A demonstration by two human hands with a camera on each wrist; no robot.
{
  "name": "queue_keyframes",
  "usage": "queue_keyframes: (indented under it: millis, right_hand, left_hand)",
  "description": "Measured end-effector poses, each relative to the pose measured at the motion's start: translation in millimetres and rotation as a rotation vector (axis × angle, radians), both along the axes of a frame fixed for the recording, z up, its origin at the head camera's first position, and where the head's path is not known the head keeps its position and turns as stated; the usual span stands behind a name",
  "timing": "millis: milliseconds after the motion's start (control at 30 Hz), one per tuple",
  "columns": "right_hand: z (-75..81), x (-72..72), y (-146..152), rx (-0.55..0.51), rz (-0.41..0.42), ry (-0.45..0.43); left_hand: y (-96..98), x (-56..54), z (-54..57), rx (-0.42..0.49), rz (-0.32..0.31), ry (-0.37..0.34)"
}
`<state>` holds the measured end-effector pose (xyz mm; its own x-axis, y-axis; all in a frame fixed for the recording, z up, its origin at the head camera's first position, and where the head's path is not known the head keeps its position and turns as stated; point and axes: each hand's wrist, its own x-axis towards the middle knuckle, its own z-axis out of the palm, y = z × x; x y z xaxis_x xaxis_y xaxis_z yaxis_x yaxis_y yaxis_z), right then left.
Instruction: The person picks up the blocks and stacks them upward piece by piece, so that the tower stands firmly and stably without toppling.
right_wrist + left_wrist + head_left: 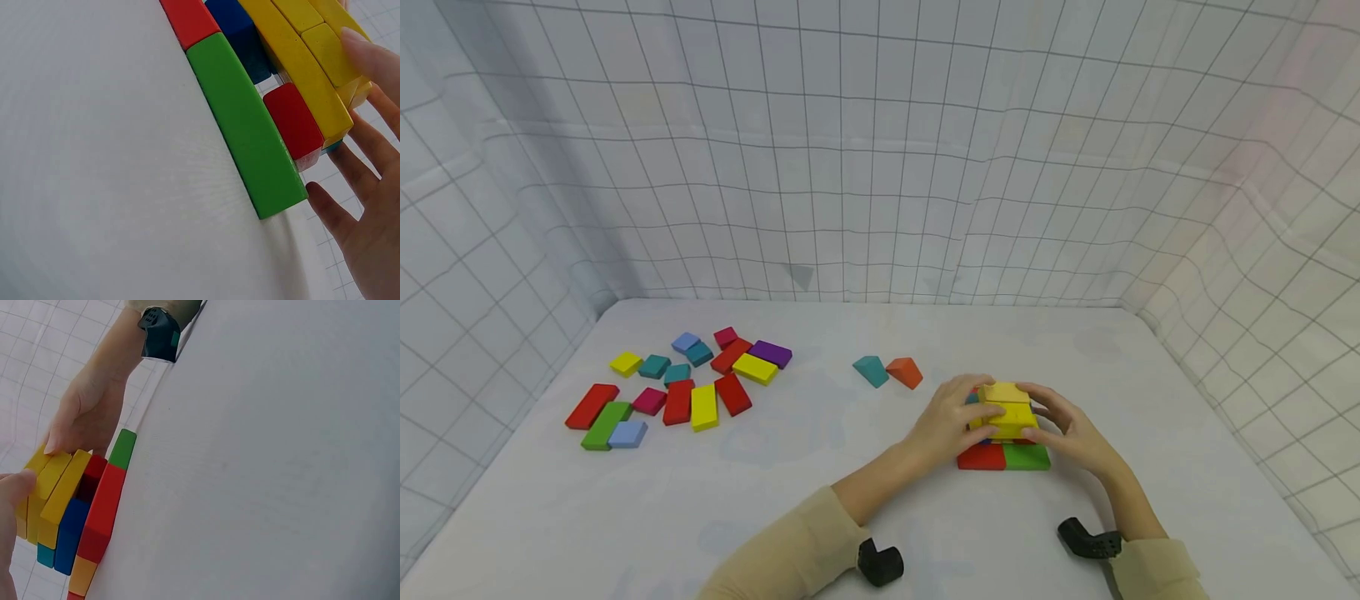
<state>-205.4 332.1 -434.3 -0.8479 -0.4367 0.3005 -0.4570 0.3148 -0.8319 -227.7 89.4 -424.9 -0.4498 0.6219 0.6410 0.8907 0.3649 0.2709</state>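
A low stack of wooden blocks stands at the table's right. Its bottom row shows a red block (981, 457) and a green block (247, 125). Above them sit a blue block (72, 531) and a short red block (292, 119). A long yellow block (300, 69) bridges these, with more yellow blocks (1006, 417) layered over it. From the left, my left hand (946, 419) holds the upper yellow blocks, thumb in front. My right hand (1078, 437) grips their right end, thumb on the near face and fingers behind. Part of the far side is hidden.
Behind and left of the stack lie a teal triangular block (871, 371) and an orange triangular block (905, 372). Several loose blocks spread over the table's left, including a purple block (771, 353) and a green block (607, 426). Grid-patterned cloth (880, 167) surrounds the white table.
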Motion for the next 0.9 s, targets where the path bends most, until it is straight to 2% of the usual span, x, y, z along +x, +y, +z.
queue_keyframes:
  millis: [167, 267, 333, 567, 700, 800, 900]
  right_hand:
    - [-1.5, -0.1, 0.7, 0.006, -0.017, -0.013]
    - [-1.4, 0.3, 0.3, 0.005, -0.023, -0.011]
    - [-1.4, 0.4, 0.0, 0.009, -0.023, -0.007]
    - [-2.9, 0.1, 1.9, 0.026, -0.019, -0.004]
    - [-1.7, 0.5, 1.8, 0.023, -0.025, -0.014]
    - [-0.9, 0.4, 0.5, 0.024, -0.032, -0.020]
    - [-0.7, 0.7, -0.3, 0.024, -0.048, -0.028]
  left_hand:
    - [0.6, -4.1, -4.9, -0.008, -0.020, -0.299]
    - [0.7, -5.8, -6.8, -0.034, -0.012, -0.408]
    - [0.4, -6.1, -6.3, -0.040, -0.015, -0.433]
    - [1.3, -6.9, -3.9, -0.025, -0.026, -0.451]
    - [-1.4, -8.1, -2.1, -0.032, -0.036, -0.498]
    - [-14.2, -10.0, 0.3, -0.036, -0.016, -0.534]
    - [-42.6, -14.6, 2.9, 0.005, 0.015, -0.540]
